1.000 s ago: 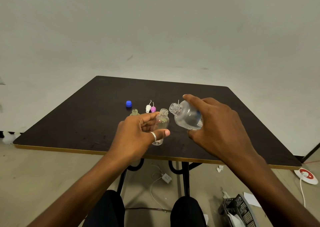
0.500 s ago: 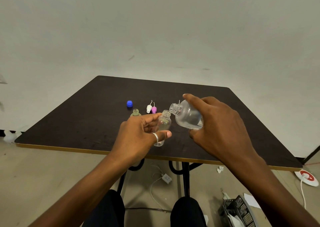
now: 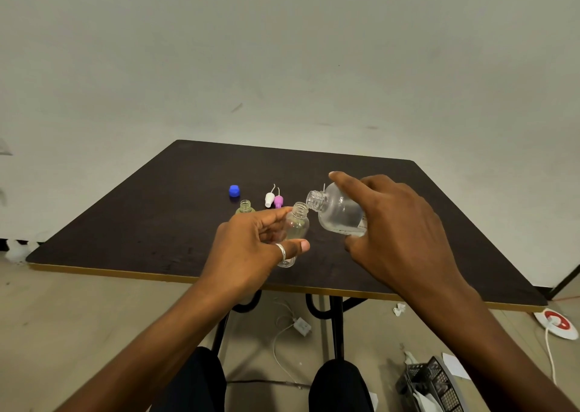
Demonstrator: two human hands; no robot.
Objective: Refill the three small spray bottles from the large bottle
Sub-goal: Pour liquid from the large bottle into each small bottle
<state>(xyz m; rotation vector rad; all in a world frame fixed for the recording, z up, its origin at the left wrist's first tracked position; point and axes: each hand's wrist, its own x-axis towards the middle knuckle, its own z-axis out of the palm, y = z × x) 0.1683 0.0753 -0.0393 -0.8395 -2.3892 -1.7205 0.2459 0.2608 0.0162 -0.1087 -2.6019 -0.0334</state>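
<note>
My left hand (image 3: 251,248) grips a small clear bottle (image 3: 297,223) with no cap, held above the dark table (image 3: 157,223) and leaning slightly right. My right hand (image 3: 392,232) holds the large clear bottle (image 3: 337,212), tipped to the left so that its open mouth sits just above the small bottle's mouth. A second small bottle (image 3: 245,207), greenish and uncapped, stands on the table behind my left hand. A white spray top (image 3: 269,199) and a pink spray top (image 3: 278,200) lie side by side near a blue cap (image 3: 234,191).
The table's front edge has a gold trim (image 3: 125,274). Below it are black table legs, a white cable with a plug (image 3: 301,326), a black basket (image 3: 430,383) and a red-and-white extension reel (image 3: 557,323) on the floor. My knees show under the table.
The large bottle's mouth has come closer to the small bottle's mouth and tipped further. My left hand has raised the small bottle slightly toward it.
</note>
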